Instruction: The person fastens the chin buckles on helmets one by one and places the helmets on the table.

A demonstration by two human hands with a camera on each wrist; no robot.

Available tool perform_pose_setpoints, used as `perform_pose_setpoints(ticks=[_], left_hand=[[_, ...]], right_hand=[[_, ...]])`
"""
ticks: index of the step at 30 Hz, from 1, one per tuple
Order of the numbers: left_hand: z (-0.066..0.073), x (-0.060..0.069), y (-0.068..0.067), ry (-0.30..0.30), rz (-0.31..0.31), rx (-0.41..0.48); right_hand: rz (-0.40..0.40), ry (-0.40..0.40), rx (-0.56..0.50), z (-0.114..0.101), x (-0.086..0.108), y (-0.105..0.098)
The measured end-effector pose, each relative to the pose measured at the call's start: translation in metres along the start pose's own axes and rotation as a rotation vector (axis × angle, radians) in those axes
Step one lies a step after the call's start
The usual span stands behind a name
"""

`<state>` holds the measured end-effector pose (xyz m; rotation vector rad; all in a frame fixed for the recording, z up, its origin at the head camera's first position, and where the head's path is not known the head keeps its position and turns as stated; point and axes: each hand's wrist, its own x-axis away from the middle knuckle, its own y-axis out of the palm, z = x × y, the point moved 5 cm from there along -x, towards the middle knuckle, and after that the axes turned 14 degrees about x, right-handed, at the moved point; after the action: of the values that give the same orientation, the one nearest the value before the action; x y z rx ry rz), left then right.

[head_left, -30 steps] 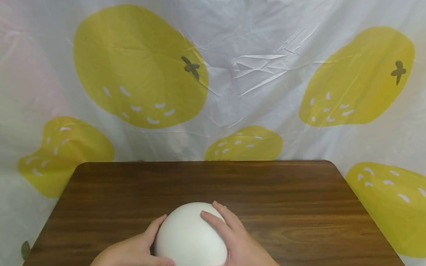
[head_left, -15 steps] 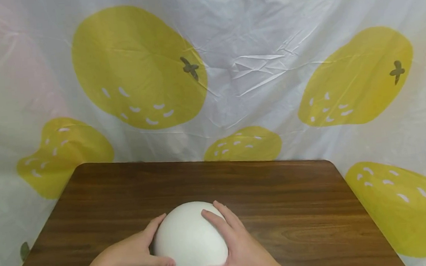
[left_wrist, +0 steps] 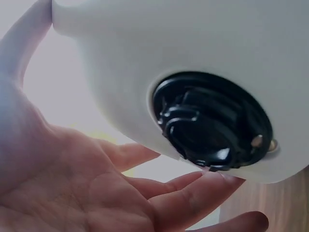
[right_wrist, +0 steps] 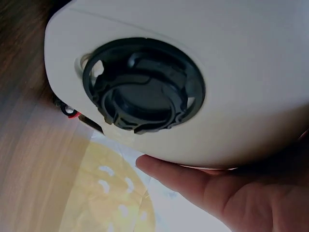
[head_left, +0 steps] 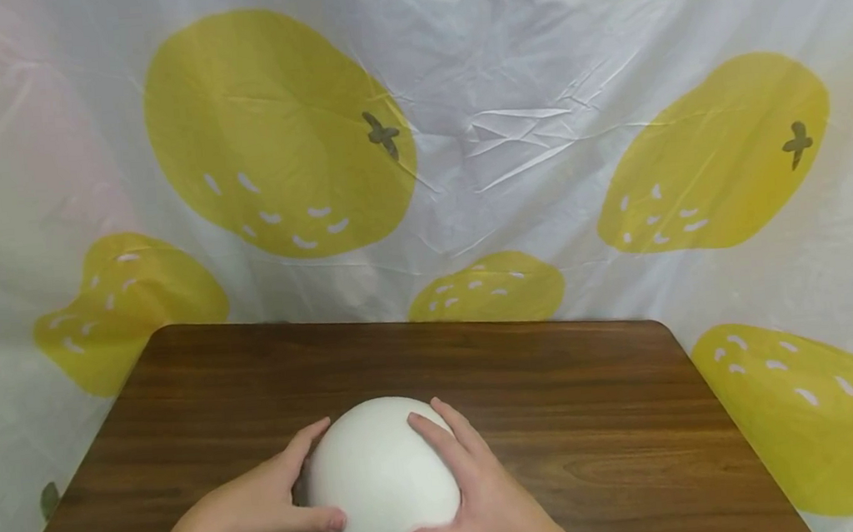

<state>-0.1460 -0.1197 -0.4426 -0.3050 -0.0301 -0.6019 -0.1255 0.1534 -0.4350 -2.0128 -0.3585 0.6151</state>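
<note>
A smooth white helmet (head_left: 382, 470) stands at the near edge of the head view, its lower part out of frame. My left hand (head_left: 253, 509) holds its left side, thumb on the near face and fingers toward the far side. On the opposite side my right hand (head_left: 482, 495) grips the shell with thumb and fingers spread. The left wrist view shows a black round side mount (left_wrist: 212, 121) above the fingers (left_wrist: 193, 193). A matching black mount (right_wrist: 145, 84) appears in the right wrist view, with a red tab (right_wrist: 74, 114) and small ring near the lower rim.
The brown wood-grain table (head_left: 596, 420) extends around and beyond the helmet, with rounded far corners. Behind it hangs a white cloth (head_left: 500, 60) printed with big yellow fruit, close to the table's back edge.
The helmet and both hands have shifted slightly farther up in the head view. The left hand sits a little farther left; both hands keep their hold.
</note>
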Motion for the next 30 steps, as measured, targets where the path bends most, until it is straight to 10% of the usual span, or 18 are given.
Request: perform_pose_setpoints(ticks=[11, 30], left_hand=[[0.0048, 0.0036, -0.0052, 0.073, -0.055, 0.054], [0.0088, 0.0032, -0.0081, 0.096, 0.031, 0.071]], right_hand=[[-0.009, 0.04, -0.035, -0.0001, 0.0004, -0.0009], [-0.025, 0.059, -0.086, 0.0006, -0.0006, -0.0042]])
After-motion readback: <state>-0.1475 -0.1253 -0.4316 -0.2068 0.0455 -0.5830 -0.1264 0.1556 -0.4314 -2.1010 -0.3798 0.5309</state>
